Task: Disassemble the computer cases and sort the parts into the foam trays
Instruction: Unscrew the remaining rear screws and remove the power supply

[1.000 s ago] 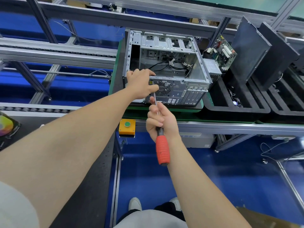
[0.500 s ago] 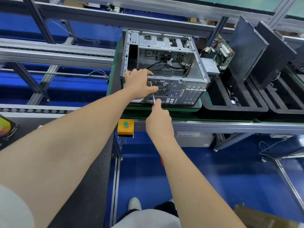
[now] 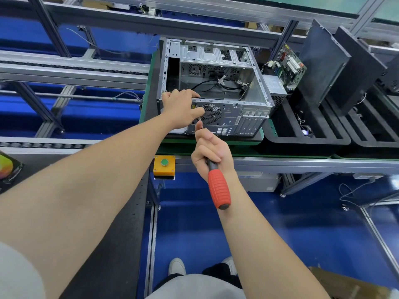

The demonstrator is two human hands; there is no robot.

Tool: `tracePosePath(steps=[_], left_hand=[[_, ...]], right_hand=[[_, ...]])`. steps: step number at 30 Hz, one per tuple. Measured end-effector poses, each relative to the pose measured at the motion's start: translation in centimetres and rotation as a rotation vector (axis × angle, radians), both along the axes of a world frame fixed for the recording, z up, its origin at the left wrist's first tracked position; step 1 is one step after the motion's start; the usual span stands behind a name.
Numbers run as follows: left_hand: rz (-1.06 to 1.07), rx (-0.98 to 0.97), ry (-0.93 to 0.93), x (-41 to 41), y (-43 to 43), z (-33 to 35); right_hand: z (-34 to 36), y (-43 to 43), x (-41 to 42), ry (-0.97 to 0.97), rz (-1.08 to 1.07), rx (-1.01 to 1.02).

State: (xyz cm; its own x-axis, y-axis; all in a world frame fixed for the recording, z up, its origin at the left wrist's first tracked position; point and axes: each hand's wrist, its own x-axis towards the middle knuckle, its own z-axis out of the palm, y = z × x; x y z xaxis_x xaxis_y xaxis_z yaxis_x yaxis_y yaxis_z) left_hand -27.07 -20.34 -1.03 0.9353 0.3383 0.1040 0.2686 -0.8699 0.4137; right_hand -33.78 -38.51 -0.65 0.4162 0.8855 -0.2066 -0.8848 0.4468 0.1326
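While the computer case lies on its side with the open face upward on a green-edged carrier plate, the left hand grips its near top edge. The fingers curl over the rim into the interior and the thumb rests against the rear panel, just beside the fan grille. Loose black cables lie inside the case.

The right hand is closed around a screwdriver, holding it where the shaft meets the handle. The red handle projects back along the wrist. The shaft points up at the rear panel, just below the left thumb; whether the tip touches the panel cannot be told.

To the right of the case stands a black foam tray, touching the carrier plate. In its far slots it holds a circuit board upright, a grey power supply and a black side panel leaning upright. A second foam tray adjoins it on the right and holds another black panel.

A yellow box with a green button is fixed to the aluminium rail below the case.
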Motion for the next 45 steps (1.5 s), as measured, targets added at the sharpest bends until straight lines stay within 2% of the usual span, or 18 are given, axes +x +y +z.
tracePosePath(steps=[1, 3, 5, 8, 9, 11, 13, 14, 16, 20, 22, 24, 26, 33, 39, 42, 45], left_hand=[[-0.002, 0.000, 0.004, 0.0, 0.0, 0.0], [-0.007, -0.002, 0.005, -0.2, 0.0, 0.1], [-0.006, -0.002, -0.001, -0.3, 0.0, 0.1], [0.004, 0.011, -0.018, -0.2, -0.3, 0.1], [0.002, 0.014, -0.023, -0.2, -0.3, 0.0], [-0.005, 0.014, -0.028, -0.2, -0.3, -0.2], [0.000, 0.026, -0.032, -0.1, -0.3, -0.3], [0.004, 0.038, -0.031, -0.1, -0.3, -0.3], [0.008, 0.057, -0.023, -0.1, -0.3, -0.2], [0.011, 0.022, -0.016, 0.0, 0.0, -0.3], [0.011, 0.019, -0.014, 0.1, 0.0, -0.3], [0.011, 0.019, -0.015, 0.2, 0.0, -0.3], [0.015, 0.019, -0.017, 0.2, 0.0, -0.3], [-0.015, -0.069, -0.119, -0.4, 0.2, -0.6], [-0.013, -0.041, -0.107, -0.3, 0.3, -0.8], [-0.020, 0.011, -0.102, -0.2, 0.4, -1.1], [-0.023, 0.011, -0.114, -0.2, 0.5, -1.1]], right_hand=[[0.3, 0.3, 0.0, -0.077, -0.011, -0.107], [0.6, 0.8, 0.1, -0.369, -0.032, -0.478], [0.5, 1.2, 0.3, -0.778, -0.010, -0.941], [0.3, 1.5, 0.5, -1.449, 0.147, -1.597], [0.1, 1.6, 0.3, -1.621, 0.197, -1.747], [-0.4, 1.8, -0.1, -1.767, 0.209, -1.925], [-0.9, 2.1, -0.1, -1.763, 0.173, -1.924], [-0.9, 2.0, -0.1, -1.727, 0.156, -1.845], [-0.7, 1.6, 0.3, -1.521, 0.087, -1.525], [-0.5, 1.2, 0.3, -0.698, -0.064, -0.737], [-0.6, 1.0, -0.1, -0.278, -0.059, -0.355], [-0.6, 0.6, -0.1, -0.070, -0.049, -0.105], [-0.3, 0.7, 0.0, -0.116, -0.067, -0.136], [-0.9, 1.8, 0.1, -0.649, -0.084, -0.760], [-1.9, 2.4, 0.1, -0.888, -0.036, -1.279], [-1.9, 2.4, 0.5, -0.859, -0.015, -1.278], [-1.4, 2.0, 0.9, -0.743, 0.044, -1.091]])
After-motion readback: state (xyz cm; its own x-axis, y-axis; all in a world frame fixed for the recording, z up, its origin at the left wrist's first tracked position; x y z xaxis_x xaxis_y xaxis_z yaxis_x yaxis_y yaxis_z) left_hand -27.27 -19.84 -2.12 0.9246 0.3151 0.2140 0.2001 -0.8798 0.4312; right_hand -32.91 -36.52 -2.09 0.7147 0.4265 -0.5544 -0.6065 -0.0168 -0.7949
